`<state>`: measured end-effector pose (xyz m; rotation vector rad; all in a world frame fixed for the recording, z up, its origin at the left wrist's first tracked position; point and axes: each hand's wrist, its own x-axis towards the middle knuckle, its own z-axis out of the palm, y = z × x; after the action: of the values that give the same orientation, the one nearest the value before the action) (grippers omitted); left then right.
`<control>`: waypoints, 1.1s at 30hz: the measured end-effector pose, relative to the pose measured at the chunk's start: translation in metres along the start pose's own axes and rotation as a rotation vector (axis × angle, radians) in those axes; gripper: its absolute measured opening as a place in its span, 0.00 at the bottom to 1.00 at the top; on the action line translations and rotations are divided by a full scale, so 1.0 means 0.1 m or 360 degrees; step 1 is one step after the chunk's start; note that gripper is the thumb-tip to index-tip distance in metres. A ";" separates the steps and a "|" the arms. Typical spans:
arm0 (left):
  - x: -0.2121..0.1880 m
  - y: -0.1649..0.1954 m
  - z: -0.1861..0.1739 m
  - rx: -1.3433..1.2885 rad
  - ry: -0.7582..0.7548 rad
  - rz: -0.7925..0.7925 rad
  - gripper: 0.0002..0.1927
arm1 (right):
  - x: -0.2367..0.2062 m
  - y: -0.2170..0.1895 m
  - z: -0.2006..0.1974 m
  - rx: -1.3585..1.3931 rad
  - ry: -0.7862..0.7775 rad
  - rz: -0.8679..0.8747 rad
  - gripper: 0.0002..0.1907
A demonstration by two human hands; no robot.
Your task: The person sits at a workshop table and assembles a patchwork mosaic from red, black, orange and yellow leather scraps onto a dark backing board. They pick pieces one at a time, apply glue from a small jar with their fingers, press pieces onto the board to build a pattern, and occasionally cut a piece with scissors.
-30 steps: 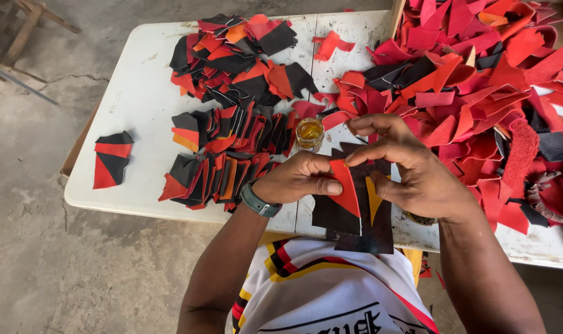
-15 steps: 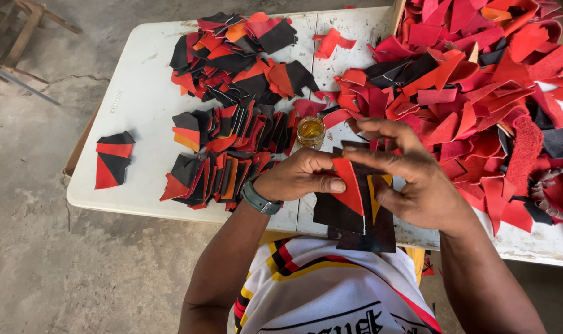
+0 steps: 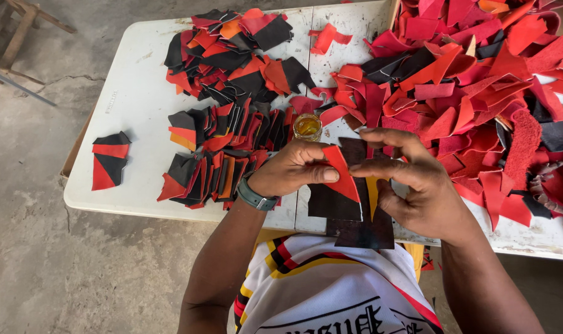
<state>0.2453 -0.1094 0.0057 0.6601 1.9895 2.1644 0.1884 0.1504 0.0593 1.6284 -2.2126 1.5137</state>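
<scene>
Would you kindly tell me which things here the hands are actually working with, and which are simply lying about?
In hand:
- red triangular piece, pinched by left hand and right hand
- dark pieces beneath it
- small jar of yellowish liquid, just beyond the hands

Lying about:
- heap of red scraps
- stacked red-and-black pieces
- lone red-and-black piece near the edge of the white table

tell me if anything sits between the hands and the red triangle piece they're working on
Nothing visible does. The left hand and the right hand both pinch the red triangular piece directly, pressing it onto the dark pieces at the table edge. The small glue jar stands behind them, clear of the fingers.
</scene>
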 end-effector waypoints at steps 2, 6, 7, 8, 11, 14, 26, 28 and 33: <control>-0.01 0.02 -0.01 -0.0027 0.0025 0.0005 0.15 | -0.05 -0.07 -0.02 -0.0214 0.0061 -0.0145 0.32; -0.02 0.07 -0.03 0.0021 0.0068 -0.0009 0.14 | -0.14 -0.18 -0.04 -0.0519 0.0089 -0.0240 0.28; -0.02 0.08 -0.03 0.0019 0.0031 0.0010 0.13 | -0.14 -0.19 -0.03 -0.0461 0.0101 -0.0201 0.31; -0.02 0.09 -0.03 0.0016 -0.0012 0.0031 0.13 | -0.14 -0.19 -0.02 -0.0409 0.0115 -0.0161 0.33; -0.01 0.10 -0.02 -0.0019 -0.0014 0.0083 0.13 | -0.15 -0.18 0.01 -0.0274 0.0079 -0.0148 0.33; -0.03 0.10 -0.05 -0.0023 0.0085 0.0071 0.13 | -0.20 -0.20 0.02 -0.0195 0.0060 -0.0118 0.30; -0.08 0.07 -0.09 0.0082 0.0232 0.0181 0.12 | -0.25 -0.25 0.03 -0.0686 0.0177 -0.0282 0.27; -0.08 0.09 -0.09 0.0101 0.0238 0.0196 0.12 | -0.25 -0.26 0.03 -0.0787 0.0218 -0.0332 0.25; -0.06 0.11 -0.10 0.0093 0.0208 0.0189 0.12 | -0.25 -0.28 0.03 -0.0650 0.0250 -0.0373 0.25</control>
<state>0.2492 -0.1222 0.0143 0.6775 2.1380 2.2792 0.2223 0.1662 0.0644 1.5143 -1.9958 1.0118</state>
